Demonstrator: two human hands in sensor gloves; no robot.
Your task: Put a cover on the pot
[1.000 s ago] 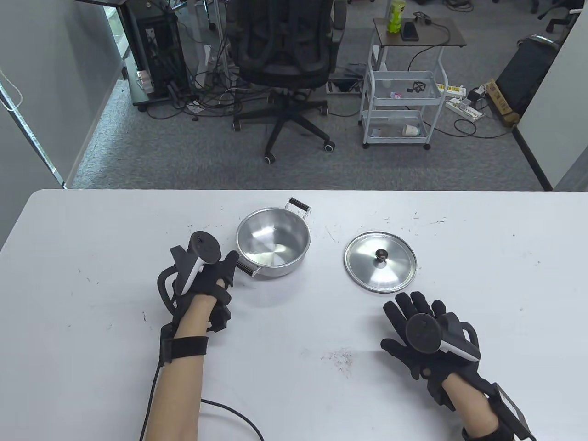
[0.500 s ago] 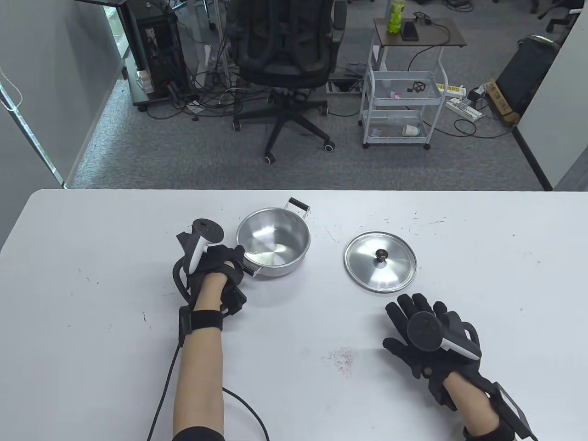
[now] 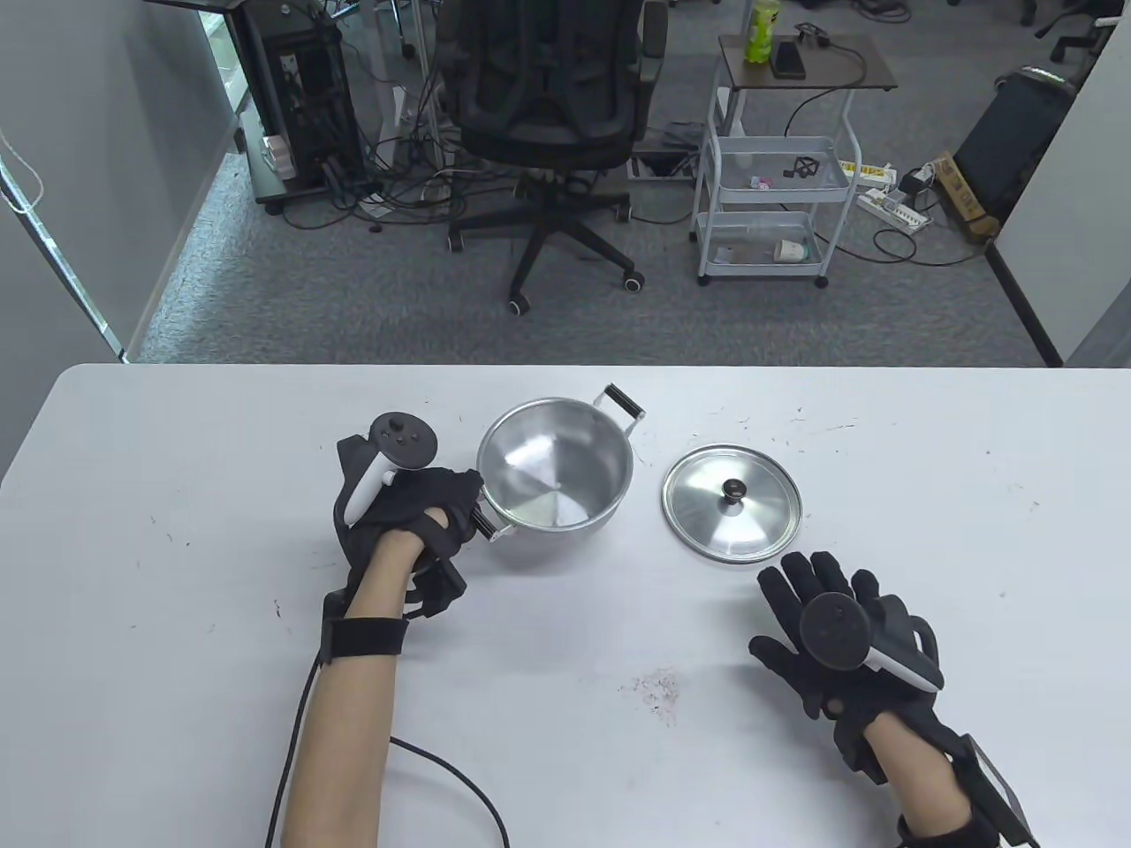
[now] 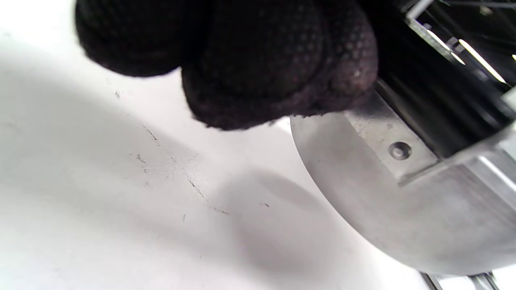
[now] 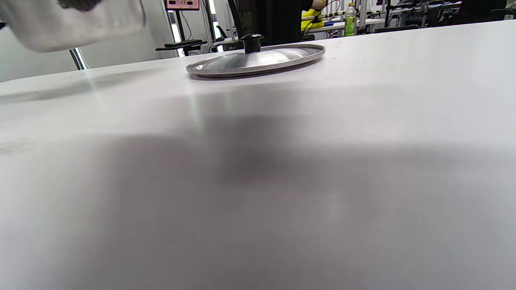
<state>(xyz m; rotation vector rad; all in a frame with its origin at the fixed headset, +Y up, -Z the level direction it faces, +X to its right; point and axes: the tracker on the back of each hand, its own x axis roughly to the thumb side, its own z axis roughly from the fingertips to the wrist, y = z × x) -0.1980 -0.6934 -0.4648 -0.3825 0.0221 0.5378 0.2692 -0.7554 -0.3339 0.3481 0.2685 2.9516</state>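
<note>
A shiny steel pot with two black handles is open and empty at the table's middle. My left hand grips its near-left handle and holds the pot a little above the table. The left wrist view shows my gloved fingers at the handle bracket and the pot wall above its shadow. The steel lid with a black knob lies flat to the right of the pot. My right hand is open, fingers spread, just in front of the lid, apart from it. The right wrist view shows the lid and the raised pot.
The white table has small scuffs and a reddish stain near the front middle. A black cable trails from my left arm. An office chair and a cart stand beyond the far edge.
My left hand closed on the pot's handle, then lifted the pot and moved it right, closer to the lid. My right hand shifted slightly right.
</note>
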